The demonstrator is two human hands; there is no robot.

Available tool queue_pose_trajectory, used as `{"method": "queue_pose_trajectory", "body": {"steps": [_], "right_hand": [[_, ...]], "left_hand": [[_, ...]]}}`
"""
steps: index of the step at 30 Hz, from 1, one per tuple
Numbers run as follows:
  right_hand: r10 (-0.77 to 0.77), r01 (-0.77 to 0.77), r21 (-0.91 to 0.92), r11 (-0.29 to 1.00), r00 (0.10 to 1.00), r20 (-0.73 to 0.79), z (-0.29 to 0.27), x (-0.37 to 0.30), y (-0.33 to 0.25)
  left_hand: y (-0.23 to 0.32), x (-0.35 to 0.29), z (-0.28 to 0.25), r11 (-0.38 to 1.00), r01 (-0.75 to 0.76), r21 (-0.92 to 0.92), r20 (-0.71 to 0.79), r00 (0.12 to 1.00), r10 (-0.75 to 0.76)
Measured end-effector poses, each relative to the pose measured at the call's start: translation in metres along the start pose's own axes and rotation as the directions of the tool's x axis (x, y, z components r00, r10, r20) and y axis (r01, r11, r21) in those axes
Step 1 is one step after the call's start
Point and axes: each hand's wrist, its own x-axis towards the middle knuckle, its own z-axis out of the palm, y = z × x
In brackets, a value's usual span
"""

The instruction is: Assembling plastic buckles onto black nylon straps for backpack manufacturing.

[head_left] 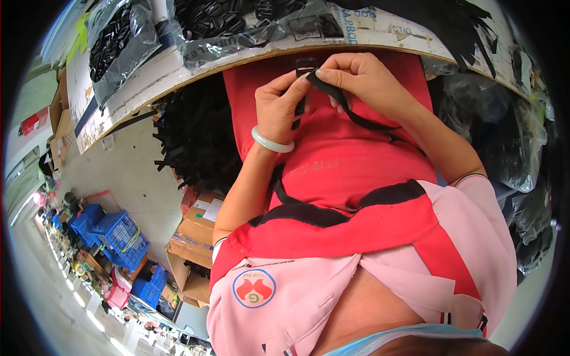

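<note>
While both hands work above the red lap, a black strap meets a black buckle.

The left hand [279,107] pinches the black buckle [305,64]; the right hand [356,77] grips the black strap [356,115] at it, just near the worktop [178,77] edge. Risk, as judged: the loose tail could twist or slip from the slot if the grip slackens.

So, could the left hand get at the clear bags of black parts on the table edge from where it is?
Probably yes: the left hand sits just below the table edge, nothing between it and the bags, though it now grips a black strap.
</note>
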Motion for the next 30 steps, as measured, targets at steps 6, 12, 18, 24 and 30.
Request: {"method": "queue_pose_trajectory", "body": {"steps": [6, 12, 18, 24, 30], "right_hand": [[0.101, -0.095, 0.136, 0.986, 0.994, -0.037, 0.002, 0.009, 0.011], [0.047, -0.026, 0.338, 0.941, 0.998, -0.053, 0.009, 0.016, 0.013], [-0.015, 0.092, 0.464, 0.881, 0.986, -0.166, 0.010, 0.028, 0.029], [0.024, -0.019, 0.176, 0.984, 0.999, -0.026, 0.000, 0.023, 0.021], [-0.128, 0.133, 0.029, 0.991, 0.982, -0.142, -0.002, 0.027, 0.047]], "left_hand": [[-0.017, 0.002, -0.007, 0.842, -0.408, 0.354, 0.011, 0.902, 0.433], [-0.016, 0.008, -0.007, 0.458, -0.649, 0.607, 0.163, 0.667, 0.727], [-0.015, 0.010, -0.014, 0.310, -0.664, 0.680, 0.287, 0.631, 0.721], [-0.009, 0.002, -0.016, 0.979, -0.150, 0.139, 0.015, 0.989, 0.150], [-0.016, 0.015, -0.021, 0.977, 0.157, -0.143, 0.044, 0.987, -0.152]]}}
